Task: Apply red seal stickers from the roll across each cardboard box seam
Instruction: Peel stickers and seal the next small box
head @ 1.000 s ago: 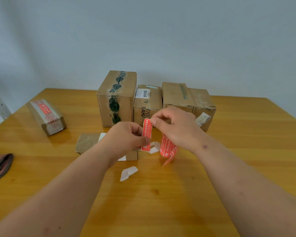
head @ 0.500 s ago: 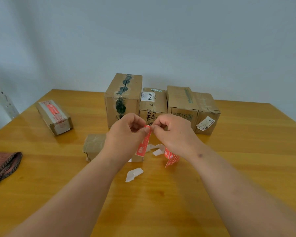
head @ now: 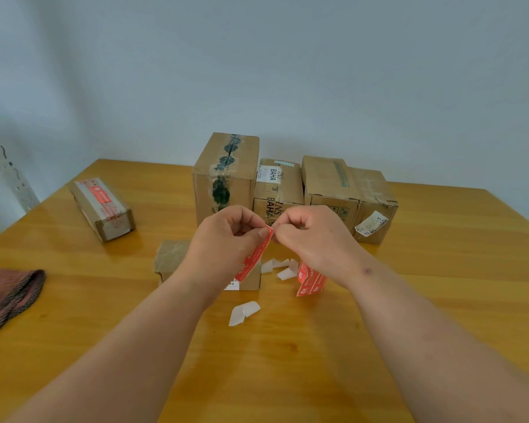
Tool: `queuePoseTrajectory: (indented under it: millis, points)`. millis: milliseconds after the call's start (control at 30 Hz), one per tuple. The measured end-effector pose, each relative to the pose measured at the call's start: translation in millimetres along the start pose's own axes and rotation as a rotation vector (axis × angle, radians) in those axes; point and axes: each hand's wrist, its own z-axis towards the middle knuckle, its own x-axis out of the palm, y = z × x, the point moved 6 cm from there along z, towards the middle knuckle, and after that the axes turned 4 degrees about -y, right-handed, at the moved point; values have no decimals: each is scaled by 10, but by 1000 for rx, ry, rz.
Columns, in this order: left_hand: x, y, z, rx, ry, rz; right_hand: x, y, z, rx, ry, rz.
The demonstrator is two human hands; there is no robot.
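Red sticker paper (head: 255,257) is held up in the air, in the middle of the scene. It is one long red seal sticker with tiny white print, and it hangs down on a slant. The left hand (head: 226,239) pinches the top end of it, thumb on the front and the other fingers curled in. The right hand (head: 313,239) is curled too, and its fingertips (head: 277,232) nip the same top corner. The two hands almost touch there.

Under the right wrist stands the roll of red stickers (head: 310,280) on the wooden table (head: 287,377), with a loose end sticking out low down. Small white backing scraps (head: 280,267) lie just left of the roll. One more white scrap (head: 243,311) lies nearer.

Behind the left hand lies a small flat cardboard box (head: 173,257), partly hidden by the hand. Far back stands a tall box with dark green tape (head: 226,175). Right of it sit a box that says BAHA (head: 277,186), then a brown box (head: 329,184), then a dented box with a white label (head: 374,209), all side by side.

Far to the left, well apart, lies a long box with a red sticker on top (head: 101,207). A dark red cloth (head: 8,293) lies at the left edge of the table.
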Motion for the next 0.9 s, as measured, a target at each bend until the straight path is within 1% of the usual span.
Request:
queuePoseTrajectory:
  millis: [133,300,500,900]
  points:
    - [13,26,16,-15,7,-3,-11,-37,2,11,-2,51]
    - [35,39,22,-23,48,-73,-17,-75,-17,39,5,85]
    - [32,30,12,-58,94,-123,-6,-92,-28,54,19,82]
    - [17,95,40,-106,67,-122,52,-135,-11,29,25,76]
